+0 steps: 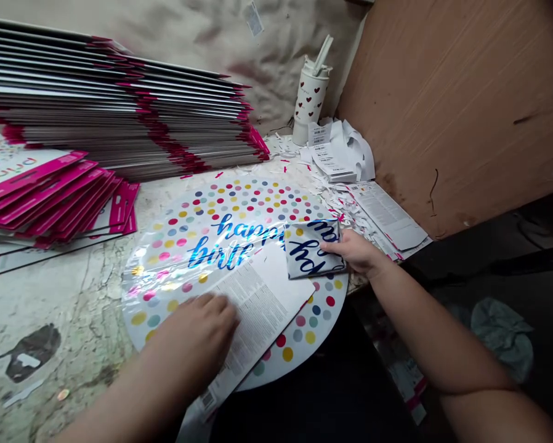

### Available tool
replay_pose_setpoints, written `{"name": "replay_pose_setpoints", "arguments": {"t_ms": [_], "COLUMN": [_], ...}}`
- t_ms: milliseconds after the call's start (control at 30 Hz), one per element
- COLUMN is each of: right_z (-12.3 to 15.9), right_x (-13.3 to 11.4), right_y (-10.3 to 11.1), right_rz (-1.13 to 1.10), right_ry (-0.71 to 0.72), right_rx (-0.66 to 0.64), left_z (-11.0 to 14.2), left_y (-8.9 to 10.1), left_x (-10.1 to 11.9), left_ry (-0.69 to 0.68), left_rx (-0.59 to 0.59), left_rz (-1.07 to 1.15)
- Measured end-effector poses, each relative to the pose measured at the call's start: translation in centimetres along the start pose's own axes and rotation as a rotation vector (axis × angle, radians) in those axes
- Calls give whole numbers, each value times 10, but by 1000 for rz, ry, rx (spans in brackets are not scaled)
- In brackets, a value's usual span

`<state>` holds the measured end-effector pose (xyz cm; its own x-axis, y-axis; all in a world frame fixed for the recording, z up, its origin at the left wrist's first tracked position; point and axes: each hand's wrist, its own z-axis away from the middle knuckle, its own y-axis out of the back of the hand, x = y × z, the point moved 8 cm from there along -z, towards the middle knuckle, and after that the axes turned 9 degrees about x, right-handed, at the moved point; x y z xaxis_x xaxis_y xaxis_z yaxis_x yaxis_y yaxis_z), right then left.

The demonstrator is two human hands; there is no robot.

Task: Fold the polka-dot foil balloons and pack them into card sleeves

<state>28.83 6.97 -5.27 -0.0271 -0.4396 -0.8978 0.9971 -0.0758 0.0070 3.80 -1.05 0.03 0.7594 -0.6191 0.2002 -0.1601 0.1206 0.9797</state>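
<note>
A round white foil balloon (230,246) with coloured polka dots and blue "happy birthday" lettering lies flat on the bench under a clear, shiny film. My left hand (197,335) rests palm down on a printed white leaflet (258,301), which lies across the balloon's lower part and runs past its edge. My right hand (355,252) grips a folded white foil piece (311,249) with blue script on it, at the balloon's right side. The balloon's lettering is partly hidden by the leaflet and the folded piece.
A tall stack of flat packets with pink edges (119,104) and a looser pink-edged pile (50,191) stand at left. Behind are a heart-printed tumbler with straw (310,101), paper sheets (382,212) and shredded paper scraps. A wooden board (456,104) rises at right.
</note>
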Motion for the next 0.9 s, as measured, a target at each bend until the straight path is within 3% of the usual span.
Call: {"name": "replay_pose_setpoints", "arguments": {"t_ms": [100, 200, 300, 367, 500, 633, 733, 833, 900], "right_z": [-1, 5, 19, 26, 28, 19, 12, 10, 16], "right_x": [-10, -16, -19, -18, -11, -14, -21, -36, -46], "right_y": [0, 3, -3, -13, -37, -57, -62, -61, -67], "right_rz": [36, 185, 313, 366, 299, 192, 122, 170, 276], "right_ry": [111, 222, 250, 212, -8, -153, -167, -6, 115], "right_rx": [78, 157, 130, 30, -244, -401, -350, -193, -185], "left_z": [-59, -89, -89, -84, -76, -73, -72, -71, -71], "left_y": [4, -4, -3, 5, 21, 19, 19, 22, 23], "left_x": [19, 23, 22, 23, 29, 32, 31, 33, 34], "left_ry": [-154, -248, -309, -335, -383, -414, -405, -401, -402], "left_rx": [54, 121, 207, 264, 344, 314, 299, 310, 326], "left_rz": [-13, 30, 45, 46, 57, 64, 78, 73, 46]}}
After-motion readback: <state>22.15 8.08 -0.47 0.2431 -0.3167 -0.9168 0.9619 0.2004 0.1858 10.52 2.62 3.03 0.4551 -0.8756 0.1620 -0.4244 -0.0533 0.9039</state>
